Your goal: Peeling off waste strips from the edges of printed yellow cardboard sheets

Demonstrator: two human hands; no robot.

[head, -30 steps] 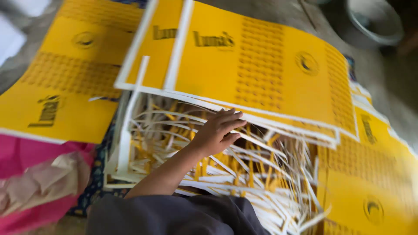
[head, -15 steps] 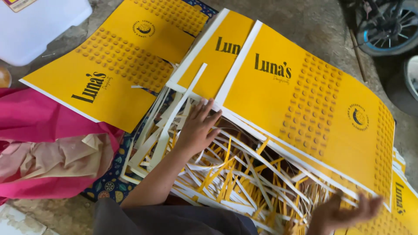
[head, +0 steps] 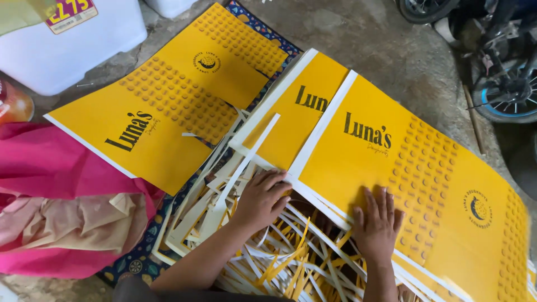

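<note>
A stack of large yellow printed sheets (head: 425,168) with white borders lies in front of me, over a heap of white and yellow paper strips (head: 291,257). My left hand (head: 261,199) rests on the strips with its fingers curled at the white near edge of the stack. My right hand (head: 377,223) lies flat, fingers spread, on the top yellow sheet near its lower edge. Neither hand clearly grips anything.
Another yellow printed sheet (head: 168,106) lies to the left on a patterned mat (head: 134,263). Pink and beige cloth (head: 61,212) is bunched at the far left. A white plastic box (head: 67,39) stands at top left; a wheel (head: 506,92) is at top right on the concrete floor.
My right hand has come up from the lower right and now lies flat on the top sheet. My left hand has moved onto the sheet's edge. The view has shifted so the stack sits further right.
</note>
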